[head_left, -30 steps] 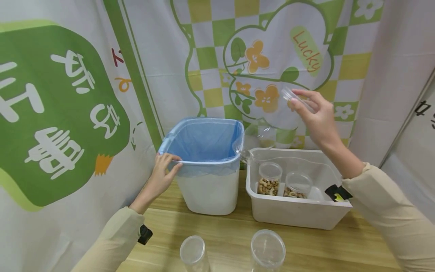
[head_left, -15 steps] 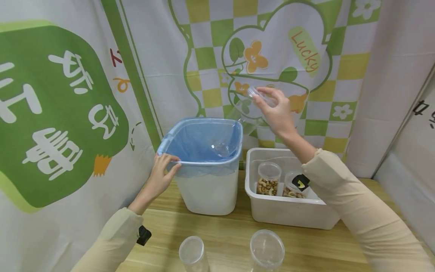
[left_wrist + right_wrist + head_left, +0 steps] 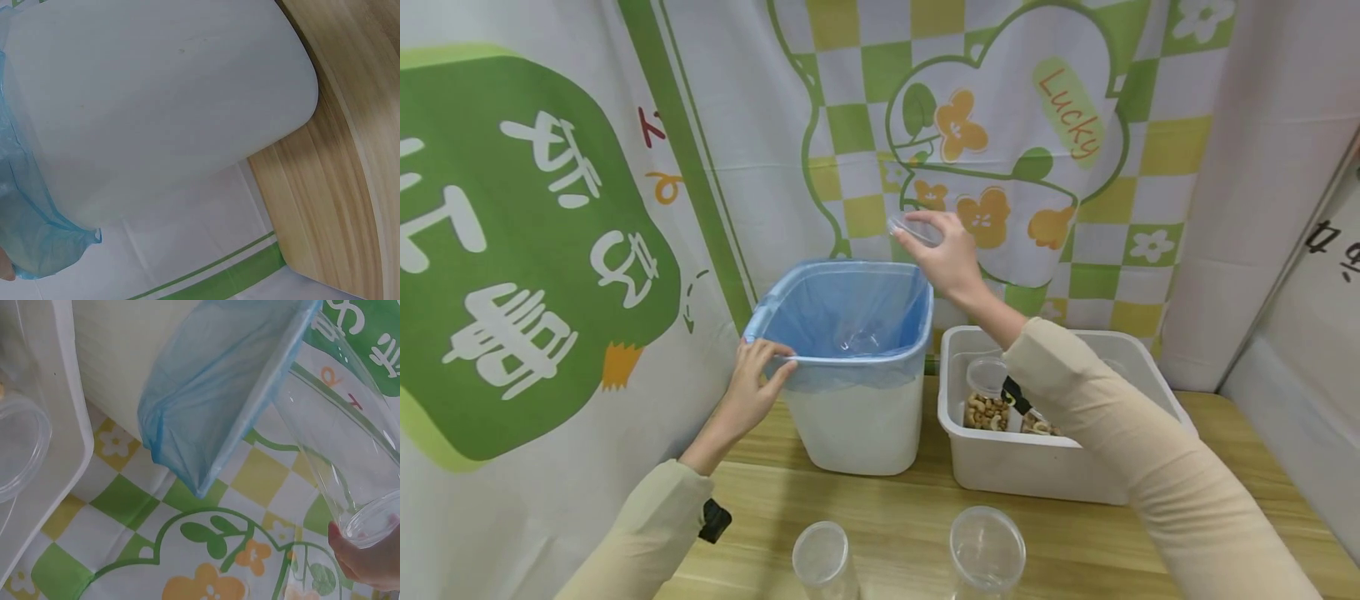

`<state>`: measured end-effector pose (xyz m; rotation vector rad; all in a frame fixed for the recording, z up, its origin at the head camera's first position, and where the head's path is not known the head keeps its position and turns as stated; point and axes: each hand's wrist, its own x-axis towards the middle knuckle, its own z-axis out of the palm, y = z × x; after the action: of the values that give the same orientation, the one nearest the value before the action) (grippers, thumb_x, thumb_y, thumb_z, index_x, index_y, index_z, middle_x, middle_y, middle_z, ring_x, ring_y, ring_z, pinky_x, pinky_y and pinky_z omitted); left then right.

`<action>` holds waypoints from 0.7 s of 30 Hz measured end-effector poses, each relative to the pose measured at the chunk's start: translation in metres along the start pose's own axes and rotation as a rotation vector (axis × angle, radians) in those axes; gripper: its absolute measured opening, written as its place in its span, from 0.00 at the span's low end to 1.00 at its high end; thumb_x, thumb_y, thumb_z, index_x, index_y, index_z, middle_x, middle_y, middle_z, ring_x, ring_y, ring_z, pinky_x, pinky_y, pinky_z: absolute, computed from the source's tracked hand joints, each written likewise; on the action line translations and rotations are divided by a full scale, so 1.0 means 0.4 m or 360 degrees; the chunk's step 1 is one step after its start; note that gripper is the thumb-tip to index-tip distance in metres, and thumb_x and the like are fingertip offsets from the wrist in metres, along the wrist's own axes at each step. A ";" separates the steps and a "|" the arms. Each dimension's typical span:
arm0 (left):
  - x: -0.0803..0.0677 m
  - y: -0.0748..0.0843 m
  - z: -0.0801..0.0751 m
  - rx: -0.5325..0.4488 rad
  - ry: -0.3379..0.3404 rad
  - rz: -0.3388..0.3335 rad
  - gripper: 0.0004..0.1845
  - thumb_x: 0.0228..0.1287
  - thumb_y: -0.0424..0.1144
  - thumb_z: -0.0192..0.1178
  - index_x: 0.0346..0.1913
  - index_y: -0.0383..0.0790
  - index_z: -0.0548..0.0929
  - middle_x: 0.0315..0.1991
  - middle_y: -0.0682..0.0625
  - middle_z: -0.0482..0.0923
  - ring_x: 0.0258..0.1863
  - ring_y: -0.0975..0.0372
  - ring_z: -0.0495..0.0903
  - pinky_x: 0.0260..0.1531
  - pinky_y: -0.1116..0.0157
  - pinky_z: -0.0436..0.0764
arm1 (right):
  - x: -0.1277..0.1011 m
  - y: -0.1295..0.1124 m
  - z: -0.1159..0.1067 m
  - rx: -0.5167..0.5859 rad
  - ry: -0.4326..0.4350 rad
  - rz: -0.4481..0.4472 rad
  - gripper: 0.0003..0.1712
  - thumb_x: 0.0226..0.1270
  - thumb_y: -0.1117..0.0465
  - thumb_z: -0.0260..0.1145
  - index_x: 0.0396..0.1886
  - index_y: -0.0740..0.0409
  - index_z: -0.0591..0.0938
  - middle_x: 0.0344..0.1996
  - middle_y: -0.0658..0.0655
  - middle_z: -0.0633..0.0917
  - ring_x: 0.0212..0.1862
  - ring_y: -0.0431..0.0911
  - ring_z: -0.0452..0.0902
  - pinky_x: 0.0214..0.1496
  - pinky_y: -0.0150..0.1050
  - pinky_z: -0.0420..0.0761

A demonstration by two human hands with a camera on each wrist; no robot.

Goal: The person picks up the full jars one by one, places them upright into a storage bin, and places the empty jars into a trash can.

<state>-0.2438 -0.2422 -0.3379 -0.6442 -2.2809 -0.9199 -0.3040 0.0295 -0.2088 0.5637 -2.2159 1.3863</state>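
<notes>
My left hand point(image 3: 771, 358) grips the near left rim of a white bin point(image 3: 857, 425) lined with a blue bag point(image 3: 842, 308). My right hand point(image 3: 925, 233) holds a clear plastic jar point(image 3: 887, 283) by its base, above the bin's back right corner. The jar is tilted with its mouth down inside the bag. In the right wrist view the jar point(image 3: 340, 444) slants beside the blue bag point(image 3: 231, 381), with my fingertips point(image 3: 369, 556) on its base. In the left wrist view only the bin wall point(image 3: 162, 106) and a fold of the bag point(image 3: 31, 237) show.
A white tub point(image 3: 1037, 471) right of the bin holds jars of nuts point(image 3: 987, 400). Two clear jars point(image 3: 822, 554) point(image 3: 987, 550) stand at the front of the wooden table point(image 3: 887, 500). A printed cloth backdrop point(image 3: 550, 208) hangs close behind and to the left.
My right hand has carried the clear jar leftwards and slightly down, from above the white tub to over the bin. The left hand has stayed on the rim.
</notes>
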 end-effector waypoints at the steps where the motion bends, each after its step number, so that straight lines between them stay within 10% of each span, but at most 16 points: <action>1: 0.000 0.000 0.000 0.0000 -0.0001 -0.0002 0.06 0.57 0.27 0.55 0.38 0.29 0.75 0.37 0.39 0.72 0.45 0.47 0.66 0.61 0.43 0.35 | -0.001 0.000 0.007 0.0003 -0.0015 0.0014 0.22 0.57 0.52 0.63 0.49 0.57 0.77 0.53 0.58 0.72 0.57 0.49 0.64 0.59 0.43 0.65; 21: 0.001 0.004 0.001 -0.0001 0.0015 0.0002 0.06 0.56 0.27 0.55 0.37 0.29 0.75 0.36 0.39 0.72 0.45 0.47 0.65 0.61 0.43 0.36 | -0.034 0.049 0.089 -0.0018 -0.0270 0.0100 0.24 0.55 0.50 0.64 0.49 0.59 0.77 0.52 0.58 0.72 0.56 0.49 0.66 0.58 0.44 0.67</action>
<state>-0.2430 -0.2410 -0.3372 -0.6400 -2.2714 -0.9215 -0.3100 0.0064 -0.2444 0.6338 -2.3927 1.4029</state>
